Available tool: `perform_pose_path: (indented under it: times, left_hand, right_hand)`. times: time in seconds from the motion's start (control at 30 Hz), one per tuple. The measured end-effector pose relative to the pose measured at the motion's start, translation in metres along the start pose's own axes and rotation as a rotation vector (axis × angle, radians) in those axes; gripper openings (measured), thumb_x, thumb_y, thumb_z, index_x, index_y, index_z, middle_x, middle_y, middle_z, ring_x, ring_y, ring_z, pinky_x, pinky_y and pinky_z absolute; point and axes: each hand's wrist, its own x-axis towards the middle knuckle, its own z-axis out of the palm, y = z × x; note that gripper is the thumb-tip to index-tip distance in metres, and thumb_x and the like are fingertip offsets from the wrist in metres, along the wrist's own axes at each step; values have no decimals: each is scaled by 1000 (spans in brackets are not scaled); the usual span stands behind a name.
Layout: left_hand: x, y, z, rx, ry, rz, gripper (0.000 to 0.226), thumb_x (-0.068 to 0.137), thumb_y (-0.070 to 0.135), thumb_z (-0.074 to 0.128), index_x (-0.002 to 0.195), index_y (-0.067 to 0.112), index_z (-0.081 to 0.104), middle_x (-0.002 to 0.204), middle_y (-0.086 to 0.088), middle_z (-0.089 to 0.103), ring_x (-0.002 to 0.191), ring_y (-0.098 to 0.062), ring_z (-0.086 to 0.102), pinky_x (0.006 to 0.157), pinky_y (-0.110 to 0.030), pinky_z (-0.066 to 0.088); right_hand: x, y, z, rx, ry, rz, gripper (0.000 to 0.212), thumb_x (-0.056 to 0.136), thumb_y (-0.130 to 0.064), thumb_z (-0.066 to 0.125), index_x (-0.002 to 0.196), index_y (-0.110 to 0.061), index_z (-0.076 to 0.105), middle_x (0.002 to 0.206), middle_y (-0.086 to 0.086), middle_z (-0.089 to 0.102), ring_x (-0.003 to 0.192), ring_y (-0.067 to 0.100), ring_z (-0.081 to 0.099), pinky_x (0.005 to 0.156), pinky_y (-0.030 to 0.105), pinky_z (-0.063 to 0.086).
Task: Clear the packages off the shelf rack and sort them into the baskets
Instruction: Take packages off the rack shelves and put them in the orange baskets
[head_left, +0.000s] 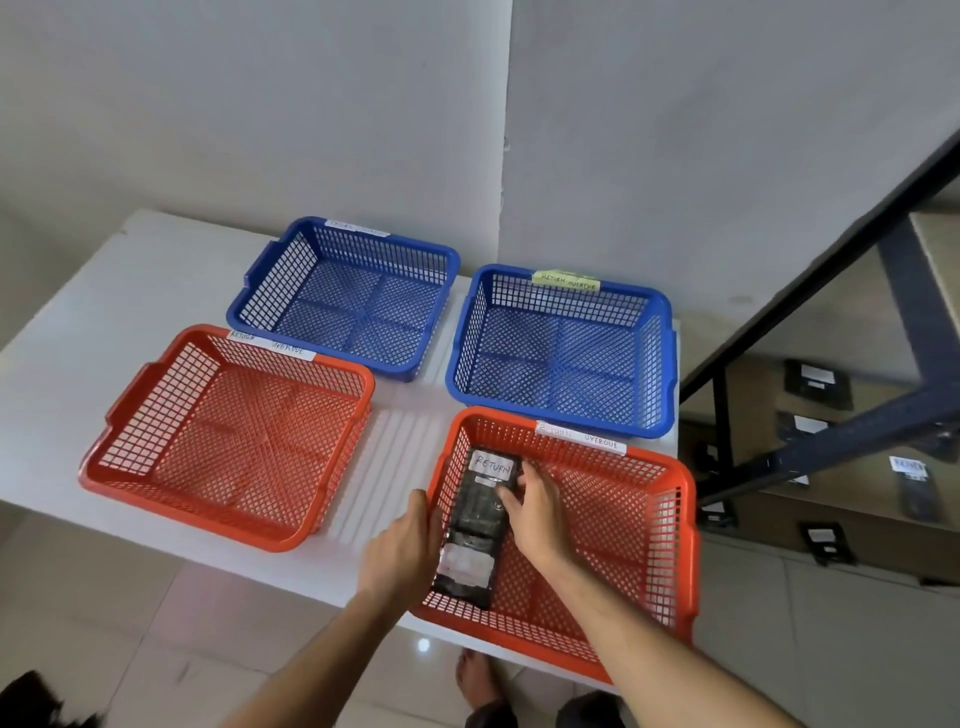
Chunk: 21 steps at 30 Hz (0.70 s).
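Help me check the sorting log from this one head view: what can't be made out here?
- Label on the far left blue basket: too small and blurred to read.
- Packages on the shelf rack: small, blurred, partly behind rack bars, cut by the right edge; labels unreadable.
- Black package in the near right red basket: only "RETURN" reads; the right hand covers one side.
- Left hand: fingertips hidden behind the basket wall.

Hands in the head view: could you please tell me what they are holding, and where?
The right hand grips the black package near its labelled top end; the left hand rests on the basket rim.
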Motion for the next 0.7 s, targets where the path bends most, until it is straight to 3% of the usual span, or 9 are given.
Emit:
perform_pose_path:
  times: [0.07,0.13,0.27,0.37,0.57,0.7]
  left_hand:
    - [-3,2,-3,22,-13,-17,35,102,66,28,116,34,33,113,10,70,75,-10,70,66,-33,62]
    - [-8,8,-4,71,7,-26,52,100,67,38,137,30,31,131,6,63,91,-13,70,69,-31,60]
    - [-17,44,-11,171,153,113,77,96,60,54,154,22,22,155,-2,40,132,-22,52,104,-43,51]
    - [-19,101,-25,174,199,277,76,99,50,54,160,20,21,169,-5,22,154,-25,27,123,-47,31]
    - [-28,259,-44,195,226,771,80,96,43,58,162,15,23,171,-5,15,159,-25,14,128,-39,10]
    - [-49,383,-50,179,322,1033,75,98,44,61,159,13,32,167,-6,27,156,-25,24,127,-40,22]
  right_hand:
    - [-8,3,-10,14,-20,-2,43,94,-15,68,135,-13,57,124,-4,63,115,14,60,87,11,44]
    - [-17,8,-23,14,-15,-25,43,97,-15,64,139,-16,54,129,-5,61,114,11,62,78,5,42]
    - [-32,9,-66,-12,23,-130,47,100,-23,60,145,-14,50,140,-2,57,119,13,60,99,23,50]
    - [-35,9,-119,-96,119,-266,48,99,-27,59,144,-11,51,144,3,55,132,16,52,111,25,39]
    - [-42,12,-271,-170,406,-487,47,100,-21,55,145,-6,50,152,9,46,143,22,39,118,38,35]
    - [-60,29,-389,-197,604,-579,46,101,-22,52,144,-6,51,152,9,47,144,24,40,118,41,36]
